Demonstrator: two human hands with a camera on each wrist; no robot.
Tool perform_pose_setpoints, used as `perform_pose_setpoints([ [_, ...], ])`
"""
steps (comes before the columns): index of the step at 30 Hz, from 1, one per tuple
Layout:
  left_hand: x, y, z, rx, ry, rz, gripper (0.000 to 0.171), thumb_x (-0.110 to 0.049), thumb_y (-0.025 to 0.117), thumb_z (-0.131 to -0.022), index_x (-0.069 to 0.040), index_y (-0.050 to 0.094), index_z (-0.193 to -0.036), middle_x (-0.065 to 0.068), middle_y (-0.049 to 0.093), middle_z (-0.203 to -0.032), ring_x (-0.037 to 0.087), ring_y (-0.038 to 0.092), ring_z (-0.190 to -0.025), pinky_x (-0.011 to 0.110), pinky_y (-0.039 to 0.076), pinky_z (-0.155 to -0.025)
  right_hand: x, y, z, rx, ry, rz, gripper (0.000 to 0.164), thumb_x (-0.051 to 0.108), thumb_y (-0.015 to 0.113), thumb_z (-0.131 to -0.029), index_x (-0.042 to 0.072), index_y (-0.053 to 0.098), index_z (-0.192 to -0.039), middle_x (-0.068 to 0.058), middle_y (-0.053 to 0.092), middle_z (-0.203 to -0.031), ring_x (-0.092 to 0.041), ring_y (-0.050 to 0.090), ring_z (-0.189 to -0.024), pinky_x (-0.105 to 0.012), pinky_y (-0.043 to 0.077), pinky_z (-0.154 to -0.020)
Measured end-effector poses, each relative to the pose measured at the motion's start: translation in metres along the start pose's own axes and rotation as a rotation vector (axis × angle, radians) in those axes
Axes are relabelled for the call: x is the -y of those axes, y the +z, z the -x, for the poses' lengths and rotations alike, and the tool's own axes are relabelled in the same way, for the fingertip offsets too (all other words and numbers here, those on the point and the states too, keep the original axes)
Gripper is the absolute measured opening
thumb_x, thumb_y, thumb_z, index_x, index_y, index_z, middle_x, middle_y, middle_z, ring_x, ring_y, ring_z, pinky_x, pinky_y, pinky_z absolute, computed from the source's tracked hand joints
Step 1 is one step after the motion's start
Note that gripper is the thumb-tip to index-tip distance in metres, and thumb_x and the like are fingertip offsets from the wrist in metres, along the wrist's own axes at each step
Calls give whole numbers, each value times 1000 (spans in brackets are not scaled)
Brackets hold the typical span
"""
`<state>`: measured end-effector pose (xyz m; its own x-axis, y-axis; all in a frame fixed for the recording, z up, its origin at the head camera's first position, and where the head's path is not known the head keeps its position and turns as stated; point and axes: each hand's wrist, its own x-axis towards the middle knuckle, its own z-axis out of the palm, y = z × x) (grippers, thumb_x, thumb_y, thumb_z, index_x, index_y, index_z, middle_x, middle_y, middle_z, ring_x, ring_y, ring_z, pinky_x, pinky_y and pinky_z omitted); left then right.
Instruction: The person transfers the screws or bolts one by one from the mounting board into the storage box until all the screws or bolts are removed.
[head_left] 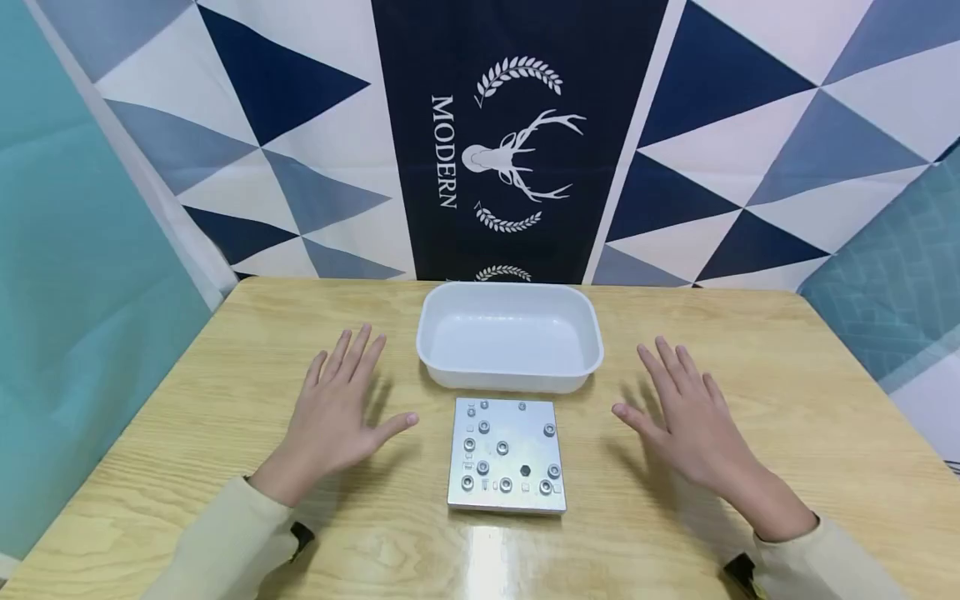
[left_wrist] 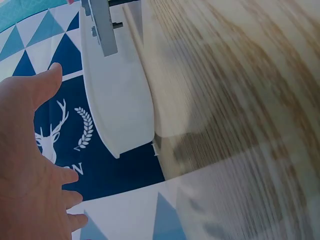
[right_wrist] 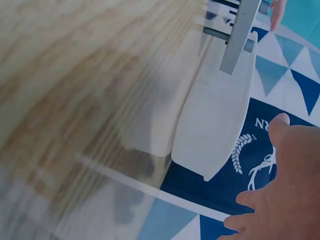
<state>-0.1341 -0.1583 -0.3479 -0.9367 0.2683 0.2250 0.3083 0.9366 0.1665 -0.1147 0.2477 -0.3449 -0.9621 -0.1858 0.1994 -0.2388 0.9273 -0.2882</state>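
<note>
From the head view I see, over the pale wood-grain bench (head_left: pixel 405 542), a left hand (head_left: pixel 333 417) and a right hand (head_left: pixel 693 429), both with fingers straight and spread, thumbs turned inward, and nothing in either. Between them, well apart from both, lies the square silver metal plate (head_left: pixel 519 429), studded with round grey socket-head screws (head_left: pixel 502 447); one dark hexagonal spot (head_left: pixel 525 470) near its front right may be a bare hole or a dark head, I can't tell. Just behind it stands the white plastic tray (head_left: pixel 506 382), its inside showing nothing but white. My worry is that tight screw spacing: thick fingertips reaching for one head could brush its neighbour. The bench looks glossy, so a one-sided push might slide the plate into the tray, and a dropped screw could roll off. The left wrist view gives me the plate edge-on, with dark stubs along one face that could be shanks or reflections; that hand's fingers touch nothing. The right wrist view matches: extended fingers, no grip, the plate at the upper edge. With the plate cut off in both, a bad pinch could easily escape me.
</note>
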Motion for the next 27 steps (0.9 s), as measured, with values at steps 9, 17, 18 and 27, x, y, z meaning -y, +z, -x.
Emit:
perform_pose_setpoints([
  [9, 2, -3, -6, 4, -1, 12, 103, -70, 56, -78, -15, 14, -155, 10, 9, -163, 35, 8, -151, 59, 13, -118, 4, -8, -4, 3, -12, 1, 82, 52, 52, -93, 9, 19, -154, -24, 13, -160, -44, 4, -149, -73, 15, -107],
  [17, 0, -3, -11, -1, 15, 19, 104, -70, 58, -77, -14, 17, -154, 11, 11, -163, 35, 8, -151, 59, 14, -118, 8, -9, -2, 23, -9, -1, 82, 54, 52, -93, 9, 20, -153, -24, 14, -160, -44, 5, -149, -71, 16, -108],
  [18, 0, -3, -13, 0, 15, 22, 103, -70, 58, -77, -14, 17, -154, 11, 12, -163, 35, 9, -151, 59, 15, -118, 8, -9, -2, 24, -9, -1, 82, 54, 52, -93, 9, 20, -153, -24, 14, -160, -44, 5, -149, -71, 16, -108],
  [27, -5, -2, -24, 36, 8, 72, 102, -70, 57, -79, -14, 17, -154, 12, 9, -163, 36, 9, -151, 60, 16, -117, 6, -11, 1, 25, -13, 10, 83, 53, 53, -92, 7, 21, -153, -25, 14, -159, -45, 5, -148, -72, 18, -107],
])
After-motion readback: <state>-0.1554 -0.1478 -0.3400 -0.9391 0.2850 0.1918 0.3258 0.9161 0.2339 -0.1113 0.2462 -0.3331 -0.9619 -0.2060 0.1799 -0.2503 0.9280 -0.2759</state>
